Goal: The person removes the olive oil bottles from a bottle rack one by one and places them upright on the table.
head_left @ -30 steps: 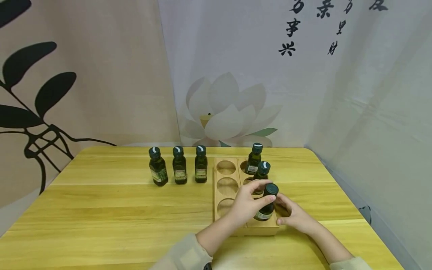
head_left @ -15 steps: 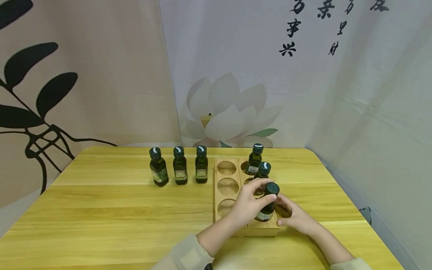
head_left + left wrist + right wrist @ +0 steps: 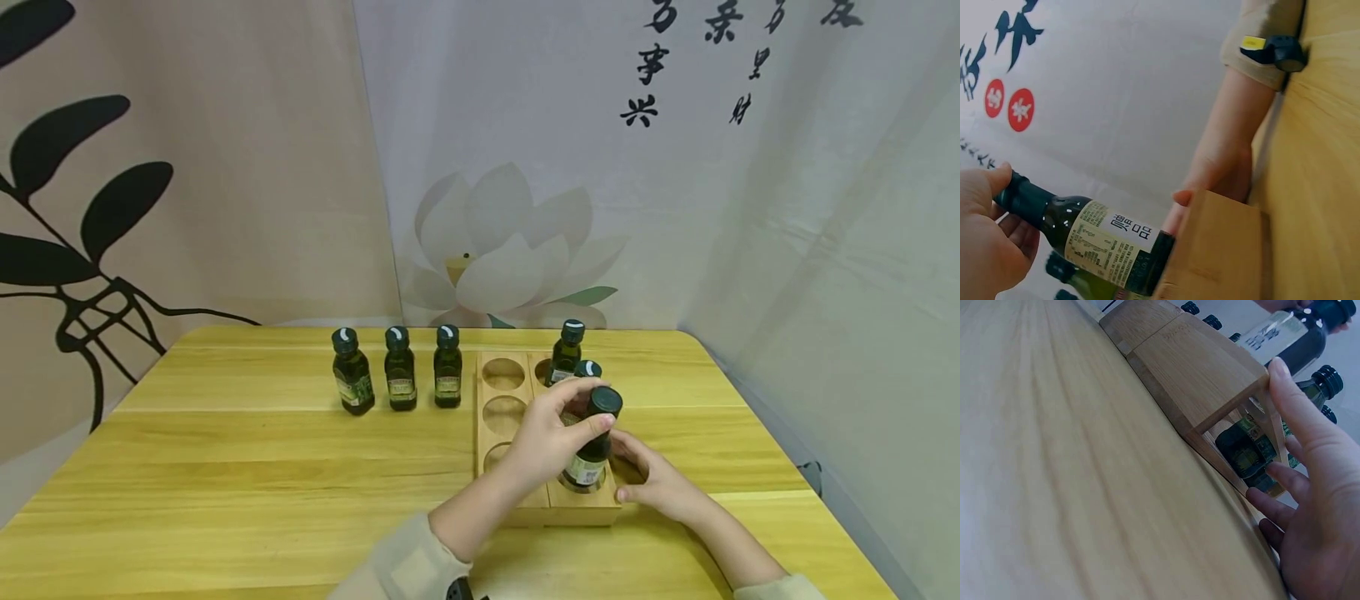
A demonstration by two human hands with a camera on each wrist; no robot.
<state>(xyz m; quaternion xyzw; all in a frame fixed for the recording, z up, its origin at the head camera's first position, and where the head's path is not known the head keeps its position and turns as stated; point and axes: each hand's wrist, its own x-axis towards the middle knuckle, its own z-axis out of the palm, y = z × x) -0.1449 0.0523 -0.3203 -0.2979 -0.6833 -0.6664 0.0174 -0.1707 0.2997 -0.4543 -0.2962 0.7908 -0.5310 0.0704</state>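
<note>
A small dark green glass bottle with a pale label leans over the front right hole of a wooden rack. My left hand pinches it near the cap, thumb on one side and fingers on the other. In the left wrist view, the bottle's base is close to the rack's edge. My right hand holds the rack's right end; the right wrist view shows its thumb on the corner and fingers at the open side. Two more bottles stand in the rack's right row, the nearer bottle partly hidden by my left hand.
Three similar bottles stand left of the rack: a left bottle, a middle bottle and a right bottle. The rack's left row has bare round holes. A printed cloth hangs behind the yellow wooden table.
My left hand has moved slightly up and away with the bottle, whose cap is higher and whose label shows more. The right hand stays at the rack's end.
</note>
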